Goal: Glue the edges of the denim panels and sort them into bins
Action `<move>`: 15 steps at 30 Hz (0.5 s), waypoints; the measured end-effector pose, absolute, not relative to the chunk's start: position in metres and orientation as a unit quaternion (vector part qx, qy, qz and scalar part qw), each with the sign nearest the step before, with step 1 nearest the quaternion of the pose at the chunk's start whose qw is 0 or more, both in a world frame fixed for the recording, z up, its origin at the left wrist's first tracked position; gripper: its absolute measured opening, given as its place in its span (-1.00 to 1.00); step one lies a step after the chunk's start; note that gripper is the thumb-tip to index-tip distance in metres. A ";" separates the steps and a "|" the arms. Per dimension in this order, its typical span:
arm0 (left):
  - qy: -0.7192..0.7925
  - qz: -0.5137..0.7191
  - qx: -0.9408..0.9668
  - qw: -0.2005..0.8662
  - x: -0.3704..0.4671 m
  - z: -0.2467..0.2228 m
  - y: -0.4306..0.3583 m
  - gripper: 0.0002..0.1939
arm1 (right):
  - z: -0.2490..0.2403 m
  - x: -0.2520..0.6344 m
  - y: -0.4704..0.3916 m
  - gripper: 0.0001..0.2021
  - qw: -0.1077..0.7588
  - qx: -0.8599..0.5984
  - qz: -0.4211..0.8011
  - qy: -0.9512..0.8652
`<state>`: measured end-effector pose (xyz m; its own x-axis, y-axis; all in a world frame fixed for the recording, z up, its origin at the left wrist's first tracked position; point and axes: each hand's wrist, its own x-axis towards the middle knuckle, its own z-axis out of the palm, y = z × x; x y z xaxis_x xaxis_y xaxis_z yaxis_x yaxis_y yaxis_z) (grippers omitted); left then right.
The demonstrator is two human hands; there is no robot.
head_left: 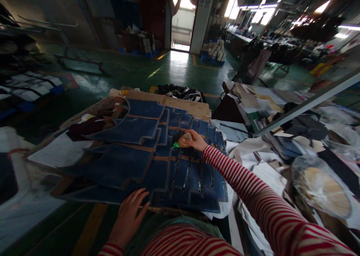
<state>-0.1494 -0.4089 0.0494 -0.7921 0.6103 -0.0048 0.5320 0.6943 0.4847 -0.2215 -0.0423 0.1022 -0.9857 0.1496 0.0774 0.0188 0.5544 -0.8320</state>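
Dark blue cut pieces (pixel 120 162), which look like leather or fabric, lie in overlapping rows on a board across the table. My right hand (pixel 195 141) is wrapped round a squeeze bottle (pixel 184 140) with a brownish body. Its green nozzle (pixel 176 145) tilts down to the left, close over the pieces; whether the tip touches them I cannot tell. Wet, shiny lines (pixel 186 175) run along several piece edges at the right. At the near edge, my left hand (pixel 132 214) lies with its fingers stretched out over the border of the pieces, holding nothing.
White paper (pixel 62 151) lies left of the pieces, and a cardboard strip (pixel 187 107) borders their far side. On the right are heaped scraps, a plastic-wrapped round bundle (pixel 322 190) and a slanting metal bar (pixel 309 102). Beyond is a green floor (pixel 135 70) with loaded pallets.
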 end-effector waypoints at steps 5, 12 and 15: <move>0.917 0.234 0.309 0.091 -0.148 0.046 -0.409 -0.67 | 0.103 -0.217 -0.047 -0.56 0.036 -0.077 0.551 -0.830; 0.918 0.234 0.307 0.093 -0.145 0.046 -0.410 -0.67 | 0.108 -0.201 -0.051 -0.59 0.019 -0.046 0.518 -0.854; 0.917 0.233 0.311 0.088 -0.145 0.046 -0.410 -0.67 | 0.109 -0.194 -0.054 -0.59 0.034 -0.046 0.519 -0.853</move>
<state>-0.1452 -0.4104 0.0462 -0.7910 0.6115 -0.0176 0.5293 0.6985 0.4815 -0.1938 -0.0536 0.1089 -0.9935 0.1136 0.0112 0.0421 0.4562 -0.8889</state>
